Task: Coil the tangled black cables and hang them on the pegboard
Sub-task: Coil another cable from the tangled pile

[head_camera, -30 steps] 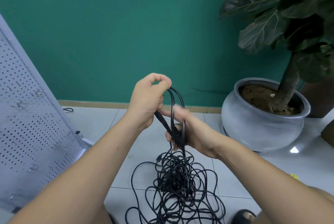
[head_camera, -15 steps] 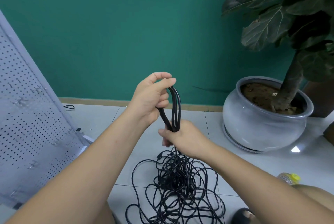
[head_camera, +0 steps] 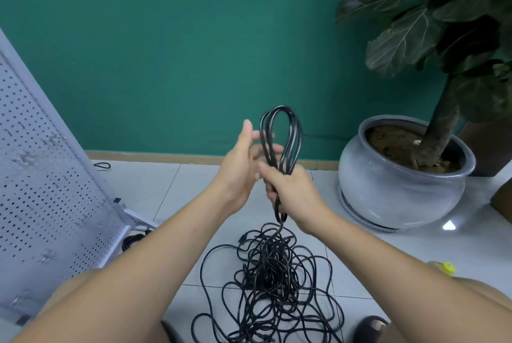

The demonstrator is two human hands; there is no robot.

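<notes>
Our right hand (head_camera: 293, 193) has its grip curled round the coiled loops (head_camera: 281, 135), upright just left of the plant pot (head_camera: 401, 196). Our left hand (head_camera: 238, 173) is spread beside them, farther from the pot. The tangled cables (head_camera: 271, 287) lie on the floor (head_camera: 194, 190), below-left of the pot.

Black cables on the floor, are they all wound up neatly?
No, the cable pile is a loose tangle on the tiles; only a few loops stand up from the right hand.

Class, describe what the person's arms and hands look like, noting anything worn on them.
The left arm and right arm are bare along their whole visible length, with no sleeves. The left hand and right hand are ungloved. No watch, bracelet or ring shows on either.
</notes>
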